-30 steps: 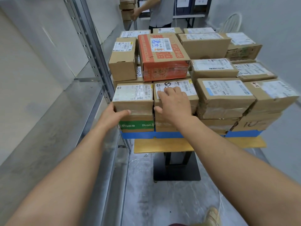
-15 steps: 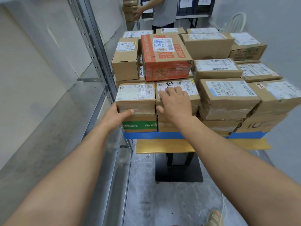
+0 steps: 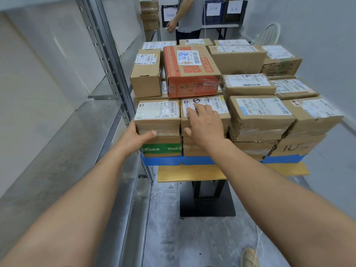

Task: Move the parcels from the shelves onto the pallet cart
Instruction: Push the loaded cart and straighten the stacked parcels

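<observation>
walls (image 3: 317, 26): pale grey | floor (image 3: 192, 245): grey marbled | white chair (image 3: 269, 34): far right corner

Corner parcel (image 3: 158, 120): near-left corner of the stack, left hand (image 3: 134, 138) clasping its left edge.
Neighbour parcel (image 3: 218, 105): touching its right side, under the right hand (image 3: 205, 126).
Tall box (image 3: 190, 74): behind both hands, one layer up.
Shelf (image 3: 57, 147): left of the left hand.
Cart deck (image 3: 183, 173): below the hands, under the stack.
</observation>
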{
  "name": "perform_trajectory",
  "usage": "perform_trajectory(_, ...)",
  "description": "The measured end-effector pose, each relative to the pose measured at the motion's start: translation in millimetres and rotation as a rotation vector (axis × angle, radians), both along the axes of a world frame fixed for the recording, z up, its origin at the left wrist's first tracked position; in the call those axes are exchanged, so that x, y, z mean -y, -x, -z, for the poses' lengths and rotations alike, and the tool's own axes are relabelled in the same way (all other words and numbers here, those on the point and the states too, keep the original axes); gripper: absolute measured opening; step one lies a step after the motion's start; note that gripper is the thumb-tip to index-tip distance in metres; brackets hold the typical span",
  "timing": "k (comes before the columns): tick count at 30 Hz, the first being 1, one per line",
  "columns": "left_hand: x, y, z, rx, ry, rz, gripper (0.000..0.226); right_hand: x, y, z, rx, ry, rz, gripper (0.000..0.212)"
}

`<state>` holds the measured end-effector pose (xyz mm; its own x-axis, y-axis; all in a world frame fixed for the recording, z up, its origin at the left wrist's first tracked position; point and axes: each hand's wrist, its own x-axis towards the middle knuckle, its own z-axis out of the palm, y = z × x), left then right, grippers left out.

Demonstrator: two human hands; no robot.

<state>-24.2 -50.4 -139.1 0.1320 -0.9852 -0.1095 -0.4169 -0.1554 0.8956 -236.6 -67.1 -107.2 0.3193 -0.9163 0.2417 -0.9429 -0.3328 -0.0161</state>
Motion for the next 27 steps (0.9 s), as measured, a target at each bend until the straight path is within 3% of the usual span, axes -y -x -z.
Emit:
perform_trajectory(3,-7,3,-4,0.130,0.078,-0.122,0.093,-8,14,-7,-0.008,0.017,-0.004,0.052)
perform_trajectory(8,-18,42,-32,0.413,0.320,-0.260,0.082,-13,59,-25,0.032,0.082,0.027,0.054)
perform_trajectory(19,-10,190,-55,0.644,0.384,0.174,0.067,-12,173,-27,-0.045,-0.008,0.079,0.058)
perform_trajectory(24,7,227,-52,0.818,0.321,0.271,0.068,0,190,-18,-0.065,-0.011,0.010,0.049)
perform_trajectory(27,14,237,-48,0.871,0.307,0.296,0.058,6,194,-13,-0.062,0.013,-0.026,0.047)
